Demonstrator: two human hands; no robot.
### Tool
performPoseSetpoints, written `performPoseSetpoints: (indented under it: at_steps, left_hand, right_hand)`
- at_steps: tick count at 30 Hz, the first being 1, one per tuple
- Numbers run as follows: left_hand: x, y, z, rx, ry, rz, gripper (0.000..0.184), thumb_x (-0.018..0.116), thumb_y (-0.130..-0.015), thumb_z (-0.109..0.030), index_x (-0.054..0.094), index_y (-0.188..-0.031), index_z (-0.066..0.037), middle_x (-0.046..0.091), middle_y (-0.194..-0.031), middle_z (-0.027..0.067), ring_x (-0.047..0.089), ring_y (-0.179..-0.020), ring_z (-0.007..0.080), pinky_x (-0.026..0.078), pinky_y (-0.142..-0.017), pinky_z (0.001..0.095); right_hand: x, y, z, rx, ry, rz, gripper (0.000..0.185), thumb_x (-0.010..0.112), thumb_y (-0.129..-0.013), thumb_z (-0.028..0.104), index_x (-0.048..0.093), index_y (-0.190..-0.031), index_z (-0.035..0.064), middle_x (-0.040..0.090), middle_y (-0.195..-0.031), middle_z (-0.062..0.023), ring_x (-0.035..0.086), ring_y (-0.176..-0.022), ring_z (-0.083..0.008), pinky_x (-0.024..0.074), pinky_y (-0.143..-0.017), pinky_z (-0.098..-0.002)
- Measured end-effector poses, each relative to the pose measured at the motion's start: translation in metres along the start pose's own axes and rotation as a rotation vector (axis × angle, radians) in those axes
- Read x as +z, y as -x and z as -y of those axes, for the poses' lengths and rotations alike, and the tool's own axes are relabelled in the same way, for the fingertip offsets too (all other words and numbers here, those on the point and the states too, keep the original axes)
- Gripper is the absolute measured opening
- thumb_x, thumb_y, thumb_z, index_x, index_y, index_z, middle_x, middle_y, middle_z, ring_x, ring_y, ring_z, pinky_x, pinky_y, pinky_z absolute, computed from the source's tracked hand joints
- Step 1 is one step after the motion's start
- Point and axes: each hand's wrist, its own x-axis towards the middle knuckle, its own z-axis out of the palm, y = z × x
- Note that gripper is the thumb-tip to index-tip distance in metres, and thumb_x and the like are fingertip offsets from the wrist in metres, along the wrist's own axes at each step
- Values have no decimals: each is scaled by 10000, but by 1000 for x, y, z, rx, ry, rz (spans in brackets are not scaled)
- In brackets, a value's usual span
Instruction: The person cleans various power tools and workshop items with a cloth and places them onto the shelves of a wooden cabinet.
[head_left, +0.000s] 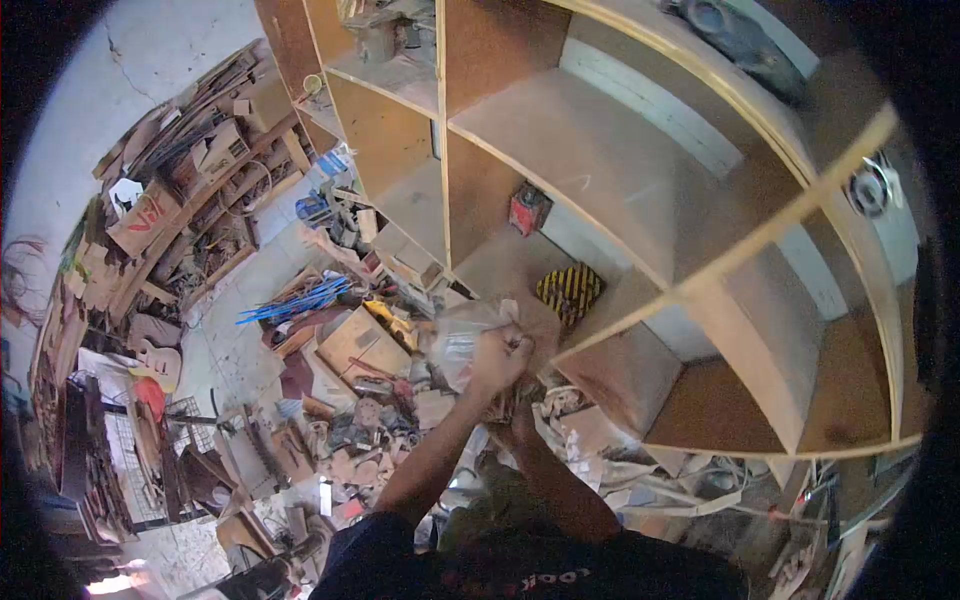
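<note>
Currently my left hand [503,357] is curled tight, fingers gathered on a crumpled, see-through plastic bag [457,345] that bulges out beside my knuckles, in front of the wooden shelf unit [560,110]. My right hand [515,432] is just below it, close to the bag's lower part; blur and shadow hide its fingers, so I can't tell whether it grips anything. Inside the nearest shelf compartments sit a black-and-yellow striped thing [570,292] and, farther up, a small red-and-dark box [529,208]. To the left of the bag, a yellow tool [392,322] and a bundle of blue strips [296,304] lie among heaped odds and ends. Beyond them, cardboard boxes [146,222] and stacked wood line the wall.
</note>
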Motion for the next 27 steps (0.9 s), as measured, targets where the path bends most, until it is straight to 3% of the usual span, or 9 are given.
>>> performPoseSetpoints:
  at_steps: [2,5,7,9,13,19,22,25,27]
  left_hand:
    - [16,-35,3,42,43,-32,182,623,-768,-194,665,-793,-19,639,-711,196,639,-609,287,485,-586,403]
    - [43,-85,18,53,-120,51,216,610,-803,-237,688,-900,-61,657,-837,195,657,-743,319,503,-697,447]
    - [67,-116,39,170,-352,24,368,593,-813,-302,647,-1076,-50,660,-970,211,615,-894,422,488,-815,475]
    - [87,-144,62,64,-322,59,394,601,-807,-300,631,-1121,-65,634,-1066,203,580,-983,429,459,-879,479]
    - [126,-171,112,34,-420,153,477,615,-805,-314,572,-1222,-88,535,-1291,171,461,-1176,449,349,-1018,534]
    - [146,-160,154,-24,-300,75,546,577,-868,-302,441,-1369,-135,385,-1432,172,309,-1332,449,206,-1059,663]
    - [144,-147,166,-258,-306,-189,645,564,-873,-334,342,-1454,-163,283,-1498,218,291,-1345,469,227,-1101,571]
    - [161,-144,202,-253,-225,-81,652,581,-869,-319,335,-1456,-177,269,-1503,230,275,-1358,465,276,-1088,543]
    - [160,-142,205,-215,-266,1,646,574,-875,-313,330,-1459,-187,265,-1505,232,272,-1364,459,288,-1088,528]
  right_hand:
    - [-29,-27,34,-103,99,12,499,504,-925,529,547,-1196,113,620,-1092,-88,631,-916,-226,541,-736,-385]
    - [-63,-77,95,-211,270,-369,509,505,-927,523,525,-1225,110,600,-1129,-87,618,-945,-235,534,-760,-387]
    - [-80,-101,127,-235,355,-533,518,506,-928,519,510,-1244,108,588,-1153,-86,609,-964,-242,529,-775,-389]
    - [-97,-113,148,-234,413,-628,527,507,-930,515,495,-1263,106,575,-1177,-85,601,-984,-248,524,-791,-390]
    - [-128,-123,167,-214,463,-716,549,509,-932,507,465,-1301,103,549,-1226,-84,583,-1022,-261,513,-822,-393]
    - [-119,-141,177,-184,484,-736,587,511,-936,494,420,-1358,97,511,-1298,-82,557,-1079,-280,498,-868,-397]
    - [-110,-153,195,-197,502,-775,608,513,-937,488,397,-1386,94,491,-1334,-81,544,-1108,-289,491,-892,-399]
    - [-162,-138,229,-593,682,-1215,593,418,-972,437,369,-1415,46,398,-1437,-158,415,-1279,-319,319,-1086,-442]
    - [-151,-139,229,-646,938,-1175,610,474,-943,411,366,-1412,35,411,-1421,-152,423,-1270,-320,325,-1082,-445]
